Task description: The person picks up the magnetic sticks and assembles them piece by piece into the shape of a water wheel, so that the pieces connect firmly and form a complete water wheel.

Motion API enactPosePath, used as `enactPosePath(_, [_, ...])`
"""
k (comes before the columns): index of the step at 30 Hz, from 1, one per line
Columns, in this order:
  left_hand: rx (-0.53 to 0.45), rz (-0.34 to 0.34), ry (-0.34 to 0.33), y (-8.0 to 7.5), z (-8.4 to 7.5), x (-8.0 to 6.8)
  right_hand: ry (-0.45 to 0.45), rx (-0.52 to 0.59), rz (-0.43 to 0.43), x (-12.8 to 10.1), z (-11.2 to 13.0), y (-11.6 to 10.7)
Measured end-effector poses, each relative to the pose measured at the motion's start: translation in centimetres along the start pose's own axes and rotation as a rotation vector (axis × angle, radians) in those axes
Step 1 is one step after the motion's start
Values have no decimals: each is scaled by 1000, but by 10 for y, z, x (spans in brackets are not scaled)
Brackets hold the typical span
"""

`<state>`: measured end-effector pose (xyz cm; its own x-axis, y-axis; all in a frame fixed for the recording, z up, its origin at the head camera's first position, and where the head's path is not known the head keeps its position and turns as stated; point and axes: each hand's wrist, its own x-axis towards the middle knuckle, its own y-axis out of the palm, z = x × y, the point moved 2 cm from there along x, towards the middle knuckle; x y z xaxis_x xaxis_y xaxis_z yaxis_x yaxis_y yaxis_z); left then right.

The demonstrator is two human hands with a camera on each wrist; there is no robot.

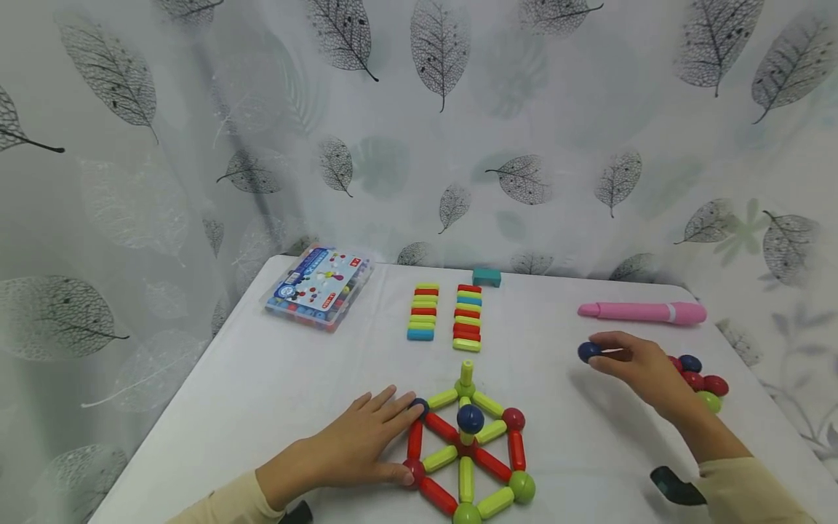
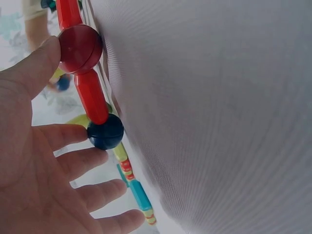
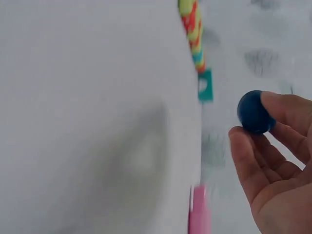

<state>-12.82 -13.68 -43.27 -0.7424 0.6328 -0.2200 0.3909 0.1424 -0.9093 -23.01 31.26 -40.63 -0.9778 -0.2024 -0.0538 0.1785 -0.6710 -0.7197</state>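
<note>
A flat hexagon frame (image 1: 468, 451) of red and yellow-green rods joined by balls lies on the white table (image 1: 262, 393), with a dark blue ball (image 1: 470, 418) and an upright green rod (image 1: 467, 372) at its middle. My left hand (image 1: 366, 440) lies flat beside the frame's left side, fingers straight; its thumb (image 2: 36, 61) touches a red ball (image 2: 80, 48), and its fingers reach a dark blue corner ball (image 2: 106, 131). My right hand (image 1: 631, 364) pinches a dark blue ball (image 1: 588, 352) (image 3: 253, 112) just above the table at the right.
Two rows of coloured rods (image 1: 445, 316) lie mid-table with a teal block (image 1: 487, 277) behind them. A clear parts box (image 1: 318, 287) sits far left, a pink tube (image 1: 644, 312) far right. Loose red, blue and green balls (image 1: 700, 382) lie behind my right hand.
</note>
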Motion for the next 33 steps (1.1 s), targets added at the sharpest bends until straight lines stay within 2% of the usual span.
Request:
enactPosePath(7, [0,-2,6,2,1,1,-33,452,85,14,46,34])
enactPosePath(10, [1,-3,1,2,1,2,-40,549,122,17,65,44])
enactPosePath(15, [0,-4,-2,1,1,1,2,594,170,19,94,59])
enactPosePath(20, [0,-5,-7,1,1,1,-32,558,224,22,112,77])
enactPosePath(27, [5,-1,-7,2,3,1,-64,536,290,27,122,99])
enactPosePath(33, [9,2,-4,3,3,2,-64,538,302,29,125,106])
